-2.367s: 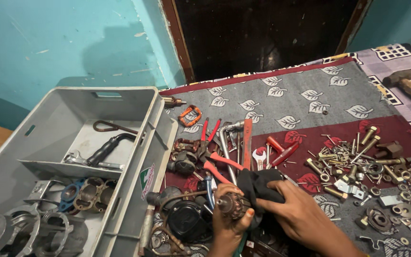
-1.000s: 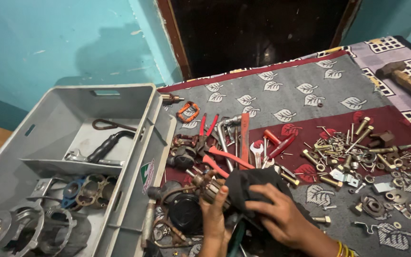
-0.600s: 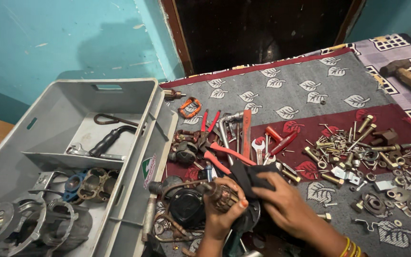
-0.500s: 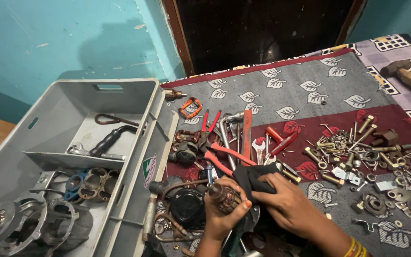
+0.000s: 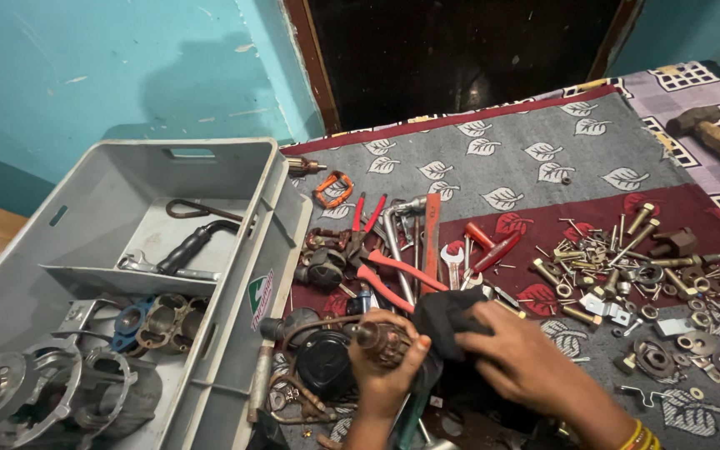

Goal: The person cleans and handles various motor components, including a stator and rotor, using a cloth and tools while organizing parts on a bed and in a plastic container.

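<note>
My left hand [image 5: 387,373] grips a small rusty, cylindrical metal motor part [image 5: 381,338] and holds it upright over the mat. My right hand [image 5: 520,350] clutches a black cloth [image 5: 446,314], pressed against the side of that part. Both hands are low in the centre of the head view, just right of the grey plastic crate [image 5: 235,275]. Directly beyond the hands lie red-handled pliers [image 5: 389,282] and several wrenches.
The crate holds a black-handled tool [image 5: 189,247], a blue ring part [image 5: 133,318] and round metal housings [image 5: 39,392]. A pile of bolts and nuts [image 5: 627,267] lies right on the leaf-patterned mat [image 5: 510,162]. A hammer [image 5: 714,137] lies far right. A dark doorway is behind.
The hands shifted slightly left and back to centre while the cloth kept rubbing the metal part; the camera tilted a little. Nothing was let go.
</note>
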